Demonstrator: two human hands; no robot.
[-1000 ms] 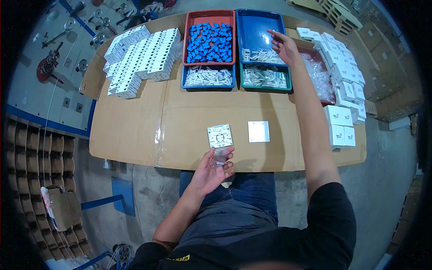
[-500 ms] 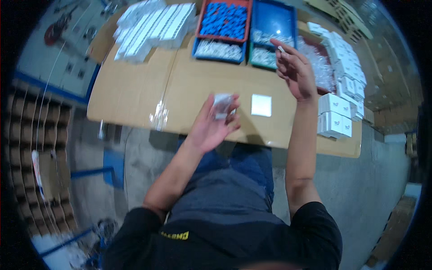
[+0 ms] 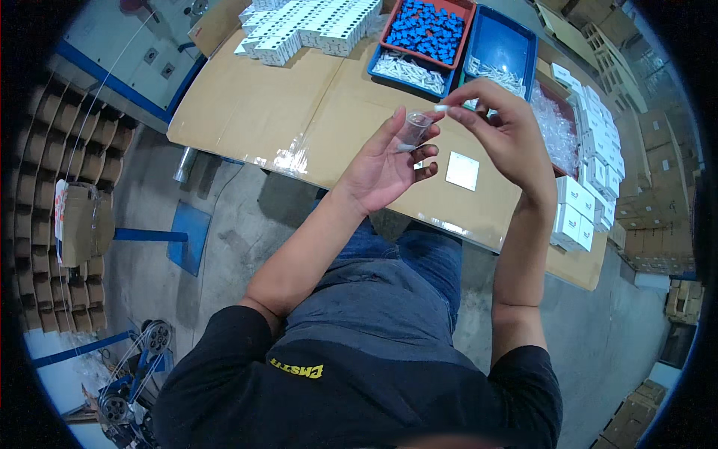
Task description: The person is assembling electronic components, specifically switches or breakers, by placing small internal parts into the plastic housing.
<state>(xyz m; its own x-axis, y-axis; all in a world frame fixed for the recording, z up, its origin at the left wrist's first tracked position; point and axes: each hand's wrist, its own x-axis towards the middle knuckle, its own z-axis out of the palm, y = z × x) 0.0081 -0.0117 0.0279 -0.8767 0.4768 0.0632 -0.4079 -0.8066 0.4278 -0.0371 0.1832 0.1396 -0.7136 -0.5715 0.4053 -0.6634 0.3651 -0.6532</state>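
Over the table, my left hand [image 3: 380, 173] is closed round a small clear plastic cup [image 3: 416, 127], tilted toward the right. Something small and white lies at the cup's bottom. A small white plastic piece [image 3: 442, 109] is pinched between the thumb and forefinger of my right hand [image 3: 516, 138], just beside the cup's mouth. On the cardboard-covered table [image 3: 299, 138] a flat white square [image 3: 462, 171] lies below my right hand. Part of another white thing is hidden behind my left fingers.
At the back, a red tray [image 3: 470, 16] holds blue parts. One blue tray [image 3: 372, 69] and another blue tray [image 3: 532, 46] hold small white pieces. Clear plastic pieces [image 3: 553, 123] fill a bin at right. White boxes [image 3: 574, 213] stack along the right edge, more white boxes [image 3: 299, 34] at back left.
My right hand has come from above the trays, left and nearer, bringing the white piece to the cup. My left hand has risen slightly with the cup. The whole view has shifted and turned.
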